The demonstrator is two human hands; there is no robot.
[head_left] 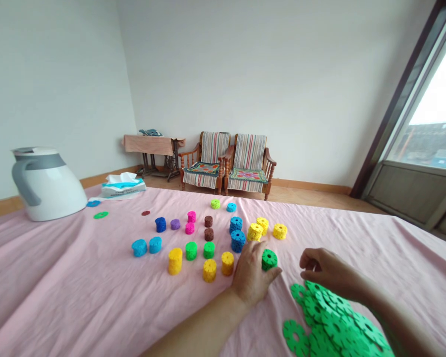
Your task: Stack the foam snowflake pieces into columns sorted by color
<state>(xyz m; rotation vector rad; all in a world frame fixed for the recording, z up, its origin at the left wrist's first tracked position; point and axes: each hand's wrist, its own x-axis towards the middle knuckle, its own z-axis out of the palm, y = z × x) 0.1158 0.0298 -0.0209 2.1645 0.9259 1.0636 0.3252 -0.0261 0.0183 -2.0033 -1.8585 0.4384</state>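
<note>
My left hand [251, 272] curves around a stack of dark green notched discs [269, 260], its thumb at the near side and its fingers at the far side. The stack stands upright on the pink cloth. To its right, my right hand [325, 269] has its fingers curled in; whether anything is between them is hidden. Under and in front of that hand lies a loose heap of green notched discs [334, 317], with a single green disc [296, 337] at its left edge. Just beyond my left hand are blue stacks [238, 241] and yellow stacks [255, 232].
Several more stacks, such as a yellow stack [175, 261] and a light blue stack [139, 247], stand across the pink tablecloth [96, 297]. A white jug [54, 188] and a tissue box [123, 186] are at the left. Two wooden armchairs [248, 158] stand beyond the table.
</note>
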